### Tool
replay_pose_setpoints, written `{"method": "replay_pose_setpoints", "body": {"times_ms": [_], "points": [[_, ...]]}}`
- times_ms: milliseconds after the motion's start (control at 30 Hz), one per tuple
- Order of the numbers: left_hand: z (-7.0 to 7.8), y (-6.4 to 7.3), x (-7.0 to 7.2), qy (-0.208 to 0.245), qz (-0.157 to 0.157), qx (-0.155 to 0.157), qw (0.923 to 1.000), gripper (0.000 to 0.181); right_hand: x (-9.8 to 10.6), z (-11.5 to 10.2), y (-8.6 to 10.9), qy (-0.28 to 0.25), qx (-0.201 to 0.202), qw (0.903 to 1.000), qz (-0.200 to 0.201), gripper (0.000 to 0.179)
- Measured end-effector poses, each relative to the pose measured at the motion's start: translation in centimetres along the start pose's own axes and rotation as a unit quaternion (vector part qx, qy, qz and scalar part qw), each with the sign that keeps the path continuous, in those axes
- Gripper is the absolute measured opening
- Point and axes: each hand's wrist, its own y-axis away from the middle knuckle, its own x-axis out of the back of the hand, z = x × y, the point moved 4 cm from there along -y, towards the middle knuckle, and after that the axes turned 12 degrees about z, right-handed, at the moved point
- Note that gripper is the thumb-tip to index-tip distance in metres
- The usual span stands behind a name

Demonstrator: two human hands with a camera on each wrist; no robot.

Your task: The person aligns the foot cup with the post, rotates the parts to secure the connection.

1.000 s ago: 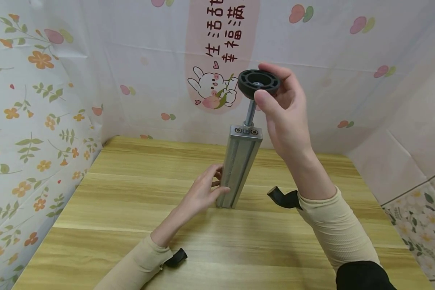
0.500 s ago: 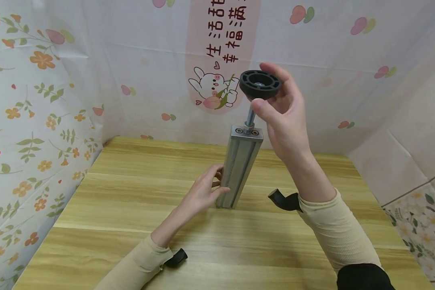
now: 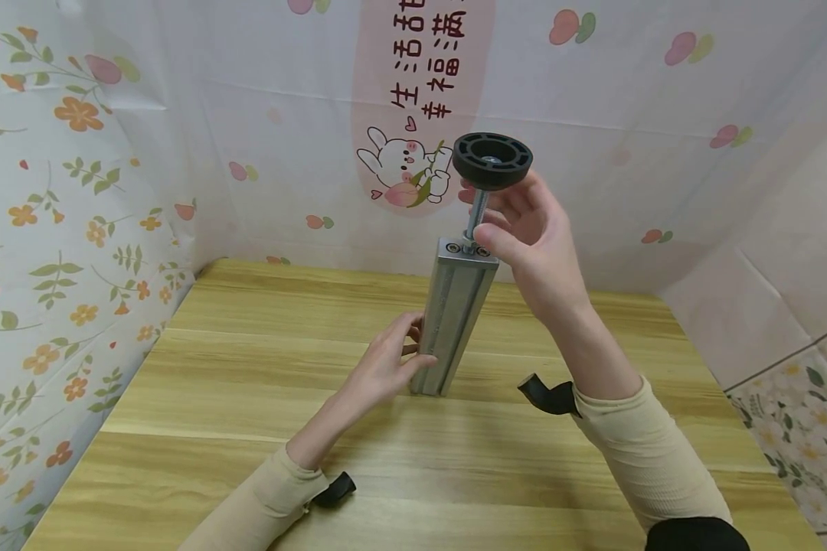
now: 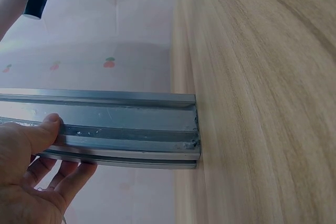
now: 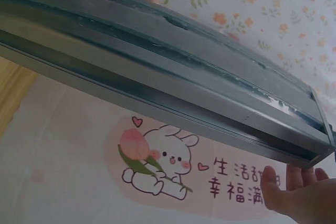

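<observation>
A silver aluminium profile (image 3: pixel 456 317) stands upright on the wooden table, end plate and two screws at its top. From that plate rises a threaded rod (image 3: pixel 478 207) with a nut, capped by a round black levelling foot (image 3: pixel 492 181). My left hand (image 3: pixel 384 358) grips the profile low down, thumb on the near face and fingers behind; the left wrist view shows the thumb on its grooved side (image 4: pixel 126 121). My right hand (image 3: pixel 547 256) is below the foot, thumb tip beside the nut, fingers loosely spread behind the rod. In the right wrist view thumb and fingers are apart.
The wooden table (image 3: pixel 214 383) runs back to a patterned cloth wall (image 3: pixel 282 153) with a rabbit drawing. Another printed cloth (image 3: pixel 62 268) hangs on the left, and tiles (image 3: pixel 799 413) line the right. Black curved pieces (image 3: pixel 547 394) stick out from both sleeves.
My right hand has let go of the black foot and moved down to the rod and nut. The left hand and the profile have stayed in place.
</observation>
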Motion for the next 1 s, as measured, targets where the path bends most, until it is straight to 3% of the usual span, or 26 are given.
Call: {"method": "replay_pose_setpoints", "body": {"times_ms": [200,700,1000], "points": [[0.0,0.0,0.0,0.004,-0.001,0.0,1.0,0.057,0.4,0.4,1.1,0.05,-0.015,0.9986,-0.009,0.061],[-0.1,0.0,0.0,0.007,0.0,0.0,1.0,0.058,1.4,2.8,3.2,0.085,-0.05,0.9947,-0.026,0.075],[-0.1,0.0,0.0,0.007,0.001,-0.006,1.0,0.059,1.8,4.2,4.1,0.149,-0.078,0.9855,-0.023,0.082]]}}
